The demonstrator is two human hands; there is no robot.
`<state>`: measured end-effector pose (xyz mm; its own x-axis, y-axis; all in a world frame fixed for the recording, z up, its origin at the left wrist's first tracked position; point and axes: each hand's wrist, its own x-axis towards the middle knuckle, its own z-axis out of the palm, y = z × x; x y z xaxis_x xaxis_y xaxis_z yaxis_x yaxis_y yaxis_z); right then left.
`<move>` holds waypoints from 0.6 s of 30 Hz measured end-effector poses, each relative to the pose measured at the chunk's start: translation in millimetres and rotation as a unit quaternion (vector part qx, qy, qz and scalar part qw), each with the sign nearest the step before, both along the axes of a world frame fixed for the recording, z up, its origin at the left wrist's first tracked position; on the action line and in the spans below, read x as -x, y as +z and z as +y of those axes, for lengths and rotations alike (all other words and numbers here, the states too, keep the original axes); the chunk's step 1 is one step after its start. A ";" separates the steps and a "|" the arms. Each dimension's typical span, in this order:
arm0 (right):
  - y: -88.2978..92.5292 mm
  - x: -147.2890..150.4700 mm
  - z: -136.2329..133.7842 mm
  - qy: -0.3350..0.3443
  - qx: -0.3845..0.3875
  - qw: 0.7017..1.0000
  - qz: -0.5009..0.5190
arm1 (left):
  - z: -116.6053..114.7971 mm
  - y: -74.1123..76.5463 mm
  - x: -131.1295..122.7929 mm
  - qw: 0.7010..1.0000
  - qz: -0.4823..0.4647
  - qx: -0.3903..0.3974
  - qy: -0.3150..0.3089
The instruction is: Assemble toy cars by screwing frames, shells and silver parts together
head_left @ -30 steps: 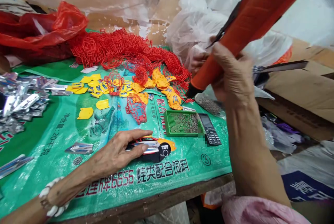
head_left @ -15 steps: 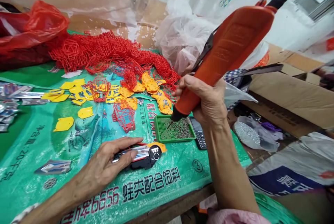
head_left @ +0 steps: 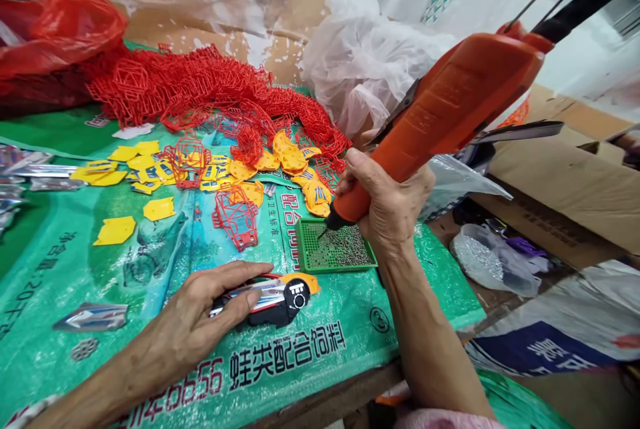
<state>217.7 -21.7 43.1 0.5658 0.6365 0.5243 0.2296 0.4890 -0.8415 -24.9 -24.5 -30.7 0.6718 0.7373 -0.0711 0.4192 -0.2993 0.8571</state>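
My left hand (head_left: 215, 305) grips a small toy vehicle (head_left: 283, 299), black with silver and yellow panels, which rests on the green printed sheet (head_left: 350, 322). Fingers lie along its far side and the thumb on its near side. Wrapped in my right hand (head_left: 387, 199) is an orange electric screwdriver (head_left: 440, 102), slanting down to the left. Its bit hangs over a green tray (head_left: 313, 267) of small screws (head_left: 350, 245); whether the tip touches any screw I cannot tell. Red frame parts (head_left: 237, 215) and yellow panels (head_left: 115, 231) lie beyond my left hand.
A long heap of red plastic frames (head_left: 200, 85) runs along the back, beside a red bag (head_left: 65, 22) and a crumpled white bag (head_left: 365, 49). Silver parts (head_left: 93, 317) lie at left. Right of the table stand a clear bowl (head_left: 477, 259) and cardboard boxes (head_left: 570, 169).
The screwdriver's body has swung down and right in view, its bit shifting slightly left and up over the tray. My left hand keeps its hold on the toy vehicle.
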 end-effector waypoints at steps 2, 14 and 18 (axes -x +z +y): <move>-1.7 -0.1 0.4 0.000 0.000 1.000 0.001 | 1.0 1.1 -0.3 1.000 -0.003 -0.010 -0.011; -5.2 -1.4 2.9 -0.006 0.009 1.000 -0.007 | 5.2 1.5 1.4 0.999 -0.006 -0.030 -0.044; -5.9 0.6 2.9 0.002 0.000 1.000 -0.013 | 7.8 7.0 2.1 0.998 0.012 -0.027 -0.055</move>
<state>217.1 -18.8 37.2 0.5495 0.6379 0.5395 0.2503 0.4904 -0.8348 -26.9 -16.7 -23.7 0.7471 0.6628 -0.0506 0.4015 -0.3894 0.8290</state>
